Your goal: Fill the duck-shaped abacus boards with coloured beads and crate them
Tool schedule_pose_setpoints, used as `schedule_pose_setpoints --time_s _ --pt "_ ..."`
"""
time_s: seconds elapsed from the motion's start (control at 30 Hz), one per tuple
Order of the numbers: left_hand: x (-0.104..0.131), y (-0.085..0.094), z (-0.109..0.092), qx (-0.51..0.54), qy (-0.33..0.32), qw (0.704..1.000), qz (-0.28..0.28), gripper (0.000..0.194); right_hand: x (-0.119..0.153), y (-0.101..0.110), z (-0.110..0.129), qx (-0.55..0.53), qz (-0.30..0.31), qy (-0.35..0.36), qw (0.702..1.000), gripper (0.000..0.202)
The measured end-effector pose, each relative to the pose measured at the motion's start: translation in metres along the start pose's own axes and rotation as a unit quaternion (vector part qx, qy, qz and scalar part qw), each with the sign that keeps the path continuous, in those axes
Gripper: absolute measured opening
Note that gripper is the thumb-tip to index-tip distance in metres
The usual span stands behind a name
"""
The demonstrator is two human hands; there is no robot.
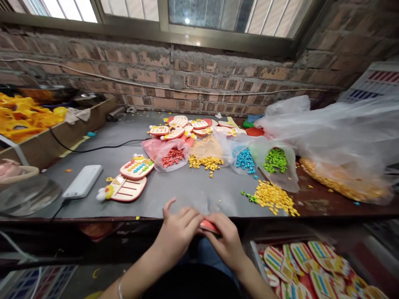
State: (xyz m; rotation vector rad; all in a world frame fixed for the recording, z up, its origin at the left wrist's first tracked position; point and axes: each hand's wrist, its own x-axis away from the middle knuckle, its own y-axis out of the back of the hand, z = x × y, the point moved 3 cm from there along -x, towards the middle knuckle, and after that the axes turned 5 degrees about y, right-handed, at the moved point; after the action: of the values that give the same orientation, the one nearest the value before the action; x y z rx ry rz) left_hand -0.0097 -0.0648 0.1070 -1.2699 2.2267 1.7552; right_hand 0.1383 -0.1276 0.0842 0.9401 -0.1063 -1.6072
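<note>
My left hand (179, 227) and my right hand (229, 236) meet just off the table's front edge, fingers closed round a red toy board (209, 226). Most of the board is hidden by my fingers. My left index or little finger sticks up, away from the grip. On the table to the left lie a toy board with coloured bead rows (137, 167) and, overlapping it, one with bare slots (129, 189). Open bags hold red beads (173, 157), yellow beads (205, 162), blue beads (245, 160) and green beads (276, 160). A loose yellow bead pile (274, 196) lies right of my hands.
More toy boards (179, 132) are heaped at the back. A white power bank (82, 181) with a cable lies left. Yellow parts (29, 114) fill a box at far left. A large plastic bag (343, 141) stands right; a crate of bead-filled boards (311, 265) sits below.
</note>
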Motion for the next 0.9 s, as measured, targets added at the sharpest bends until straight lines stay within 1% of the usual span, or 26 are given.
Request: schedule_pose_setpoints --time_s 0.07,0.17,0.3,0.43,0.53,0.6,0.67,0.73,0.77,0.8,0.83,0.9 --pt "0.017 -0.007 -0.006 0.013 0.014 1.0 -0.003 0.024 0.015 0.001 0.006 0.001 0.004 -0.005 1.0 0.012" --pt "0.037 -0.022 -0.013 0.039 0.034 0.997 0.056 0.026 0.038 -0.002 0.008 -0.002 -0.002 -0.034 0.999 0.012" --pt "0.055 -0.038 -0.018 0.087 0.063 0.991 0.083 0.027 0.07 -0.013 0.006 0.003 -0.009 -0.068 0.998 0.013" --pt "0.072 -0.053 -0.024 0.109 0.068 0.986 0.103 0.029 0.096 -0.023 0.008 0.025 0.014 -0.107 0.994 0.009" --pt "0.085 -0.062 -0.03 0.126 0.06 0.98 0.139 0.03 0.11 -0.026 0.011 0.02 0.045 -0.139 0.989 0.01" --pt "0.092 -0.066 -0.033 0.135 0.056 0.976 0.162 0.031 0.12 -0.028 0.011 0.002 0.054 -0.17 0.984 0.015" --pt "0.098 -0.068 -0.036 0.125 0.049 0.976 0.173 0.037 0.135 -0.029 0.006 -0.022 0.049 -0.215 0.975 0.017" --pt "0.104 -0.068 -0.037 0.112 0.022 0.977 0.179 0.047 0.156 -0.029 -0.007 -0.045 0.016 -0.279 0.959 0.021" --pt "0.107 -0.067 -0.035 0.106 0.013 0.98 0.17 0.049 0.17 -0.026 -0.017 -0.057 -0.018 -0.32 0.946 0.025" --pt "0.11 -0.067 -0.03 0.1 0.018 0.983 0.15 0.052 0.186 -0.022 -0.029 -0.072 -0.065 -0.363 0.927 0.03" --pt "0.114 -0.067 -0.023 0.098 0.018 0.987 0.124 0.054 0.204 -0.016 -0.042 -0.092 -0.124 -0.408 0.9 0.034" --pt "0.122 -0.073 -0.001 0.099 0.03 0.992 0.079 0.058 0.243 0.001 -0.066 -0.136 -0.244 -0.473 0.835 0.041"
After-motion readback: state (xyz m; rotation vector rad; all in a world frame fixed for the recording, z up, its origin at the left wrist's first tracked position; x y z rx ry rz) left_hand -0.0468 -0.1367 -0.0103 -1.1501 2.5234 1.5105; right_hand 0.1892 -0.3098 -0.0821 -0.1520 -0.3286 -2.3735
